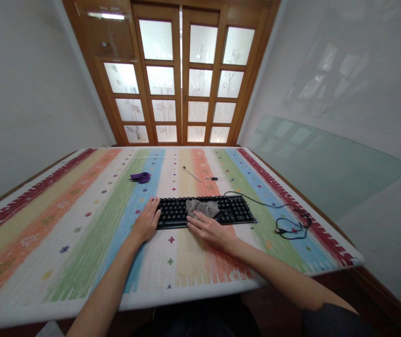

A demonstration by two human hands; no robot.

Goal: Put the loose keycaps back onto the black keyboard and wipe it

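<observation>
A black keyboard [172, 212] lies flat on the table, its long side towards me. My left hand [146, 219] grips its left end, fingers at the back corner and thumb along the near side. Over the middle keys lies a crumpled grey cloth [207, 207]. My right hand [205, 228] presses on this cloth with bent fingers, partly hiding it and the keys beneath. From the keyboard's back edge runs a black cable [266, 202], which ends in loose loops on the right.
A striped tablecloth [91, 243] covers the table. Beyond the keyboard lie a purple folded strap [140, 177], a thin stick with a dark tip [192, 174] and a small black-handled tool [215, 179]. A glass sheet [319, 159] leans against the right wall.
</observation>
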